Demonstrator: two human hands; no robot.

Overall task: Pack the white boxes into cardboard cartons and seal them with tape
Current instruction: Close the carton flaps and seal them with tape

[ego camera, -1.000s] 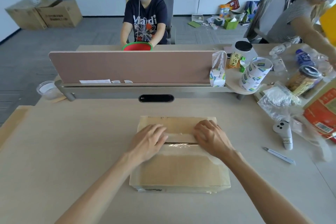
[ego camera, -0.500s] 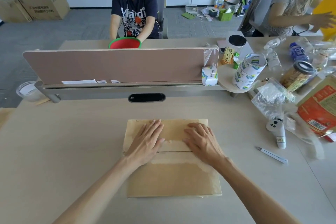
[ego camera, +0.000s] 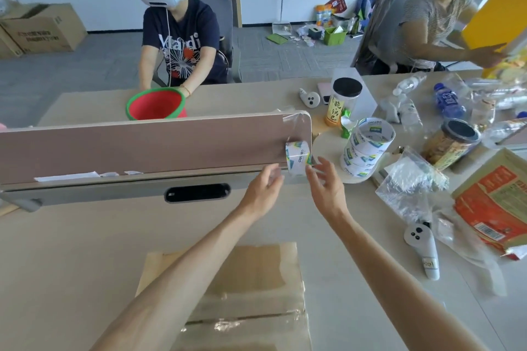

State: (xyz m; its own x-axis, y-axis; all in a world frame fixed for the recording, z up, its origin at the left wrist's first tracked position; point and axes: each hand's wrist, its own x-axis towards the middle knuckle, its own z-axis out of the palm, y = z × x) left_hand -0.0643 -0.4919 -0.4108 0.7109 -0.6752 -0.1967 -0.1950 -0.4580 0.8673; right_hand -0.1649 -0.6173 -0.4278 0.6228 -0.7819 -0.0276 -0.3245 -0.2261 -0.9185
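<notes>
A closed cardboard carton lies on the desk right in front of me, with clear tape shining across its top seam. Both my arms stretch over it toward a roll of tape that hangs by a clear strip from the right end of the pink divider. My left hand is just left of the roll with its fingers curled and blurred; whether it holds anything is unclear. My right hand has its fingers spread, and the fingertips touch the roll's right side. No white boxes are visible.
A stack of tape rolls stands right of the divider. Jars, bottles, plastic bags and a red packet crowd the right side. A white controller lies near the carton. Two people sit across the desk, one with a red bowl.
Both hands have lifted off the carton's top and reached forward to the hanging tape roll. The view tilted up, so the carton now sits lower in the frame.
</notes>
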